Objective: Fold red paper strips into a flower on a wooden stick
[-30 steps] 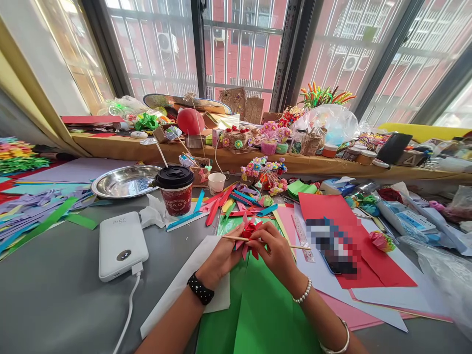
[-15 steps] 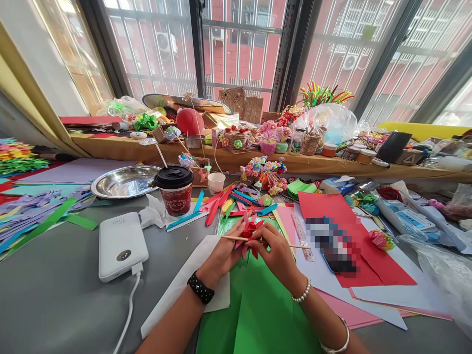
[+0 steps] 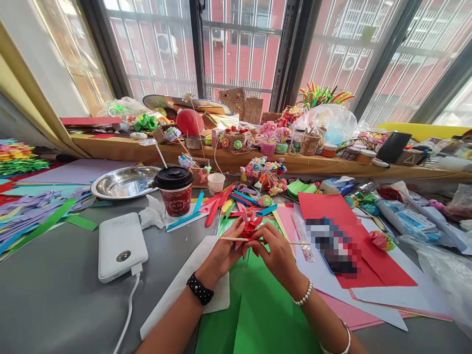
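A folded red paper flower (image 3: pixel 251 225) is held between both hands above the green paper sheets (image 3: pixel 265 305). My left hand (image 3: pixel 224 250) is closed around its left side, with some pink and blue paper showing by the fingers. My right hand (image 3: pixel 275 246) pinches the flower's lower right part. A thin wooden stick (image 3: pixel 232 239) lies level across the front of the flower; its far end sticks out to the right past my right hand. The fingertips partly hide the flower's underside.
A lidded cup (image 3: pixel 176 196), a metal dish (image 3: pixel 125 182) and a white power bank (image 3: pixel 121 248) with a cable stand on the left. Paper strips (image 3: pixel 219 201) lie behind the hands. Red paper (image 3: pixel 350 231) and a blurred phone (image 3: pixel 335 250) are at right.
The flower has turned slightly between the fingers, and its petals show at a different angle. Both hands have stayed nearly in place.
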Demonstrator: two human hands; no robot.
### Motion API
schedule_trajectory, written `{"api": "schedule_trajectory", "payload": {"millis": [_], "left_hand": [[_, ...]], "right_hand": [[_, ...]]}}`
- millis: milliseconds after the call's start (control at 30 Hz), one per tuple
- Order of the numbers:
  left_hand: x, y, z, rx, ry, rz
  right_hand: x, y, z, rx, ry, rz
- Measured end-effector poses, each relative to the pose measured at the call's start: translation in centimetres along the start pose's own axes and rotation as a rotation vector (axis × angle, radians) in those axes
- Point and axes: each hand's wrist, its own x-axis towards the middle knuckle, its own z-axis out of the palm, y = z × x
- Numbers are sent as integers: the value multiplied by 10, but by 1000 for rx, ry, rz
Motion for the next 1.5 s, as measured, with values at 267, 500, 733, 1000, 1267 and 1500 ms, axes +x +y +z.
{"api": "schedule_trajectory", "payload": {"millis": [267, 500, 733, 1000, 1267, 1500], "left_hand": [[0, -1, 2, 45, -14, -9], [-1, -1, 4, 42, 21, -30], [-2, 0, 5, 5, -21, -22], [-2, 0, 1, 30, -19, -22], [-6, 4, 6, 52, -29, -58], [-6, 5, 7, 30, -28, -62]], "right_hand": [[1, 4, -3, -97, -79, 87], [0, 3, -5, 18, -86, 120], [-1, 2, -2, 33, -44, 112], [1, 1, -2, 62, -60, 132], [1, 3, -5, 146, -112, 189], [0, 4, -4, 156, -113, 196]]}}
